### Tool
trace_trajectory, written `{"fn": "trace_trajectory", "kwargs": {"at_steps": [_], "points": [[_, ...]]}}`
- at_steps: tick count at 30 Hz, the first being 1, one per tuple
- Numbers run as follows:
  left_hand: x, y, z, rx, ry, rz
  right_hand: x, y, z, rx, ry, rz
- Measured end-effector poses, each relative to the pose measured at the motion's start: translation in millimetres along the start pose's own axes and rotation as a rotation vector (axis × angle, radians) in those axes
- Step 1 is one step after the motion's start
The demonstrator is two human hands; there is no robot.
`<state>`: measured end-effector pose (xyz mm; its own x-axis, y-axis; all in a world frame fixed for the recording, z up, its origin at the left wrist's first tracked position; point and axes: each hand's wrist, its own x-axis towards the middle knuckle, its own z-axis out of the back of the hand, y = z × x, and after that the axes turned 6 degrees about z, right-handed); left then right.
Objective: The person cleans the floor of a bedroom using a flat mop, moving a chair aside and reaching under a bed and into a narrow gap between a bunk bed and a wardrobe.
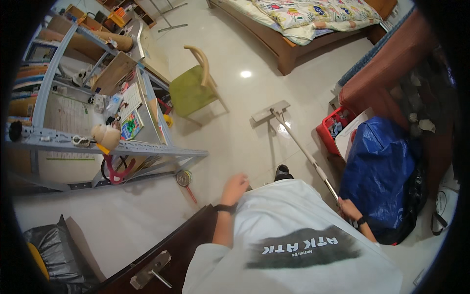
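Note:
A flat mop (293,135) slants across the floor, its pale rectangular head (270,111) lying flat on the shiny tiles ahead of me. My right hand (349,209) is wrapped round the upper part of its metal handle, low at the right beside a blue bag. In front of my shirt, my left hand (236,189) hangs loosely with its fingers half bent and slightly blurred, and I see nothing in it. A dark shoe (282,172) of mine shows between the left hand and the handle.
A green-seated chair (192,91) stands ahead left, by a grey metal shelf (161,151). An electric swatter (184,179) rests near the shelf's foot. The bed (289,51) is at the far right. A red crate (325,134) and blue bag (374,171) line the right. Close left is a door (191,240).

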<state>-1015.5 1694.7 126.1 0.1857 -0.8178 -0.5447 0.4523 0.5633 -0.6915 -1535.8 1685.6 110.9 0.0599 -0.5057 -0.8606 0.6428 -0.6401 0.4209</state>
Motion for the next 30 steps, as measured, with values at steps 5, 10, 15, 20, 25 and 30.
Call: {"fn": "trace_trajectory", "kwargs": {"at_steps": [5,10,15,20,25,30], "points": [[-42.7,54.3,19.6,0.13,-0.073,0.065,92.9,102.1,-9.0,-0.222,0.025,0.278],[-74.6,89.2,25.5,-0.078,-0.197,0.122,186.0,160.7,-23.3,-0.226,0.063,0.308],[-100.5,118.7,28.2,-0.116,-0.256,0.173,188.8,179.2,-65.3,-0.256,0.08,0.167],[-99.3,145.7,22.9,-0.154,-0.237,0.186,104.4,117.3,-94.4,-0.533,0.173,0.204],[-61.9,103.2,31.9,-0.134,0.035,0.098,-1.4,-11.7,-94.2,-0.542,0.14,0.164],[-29.3,100.5,13.3,-0.045,0.103,-0.081,-114.3,-35.5,-126.2,-0.513,0.051,-0.136]]}}
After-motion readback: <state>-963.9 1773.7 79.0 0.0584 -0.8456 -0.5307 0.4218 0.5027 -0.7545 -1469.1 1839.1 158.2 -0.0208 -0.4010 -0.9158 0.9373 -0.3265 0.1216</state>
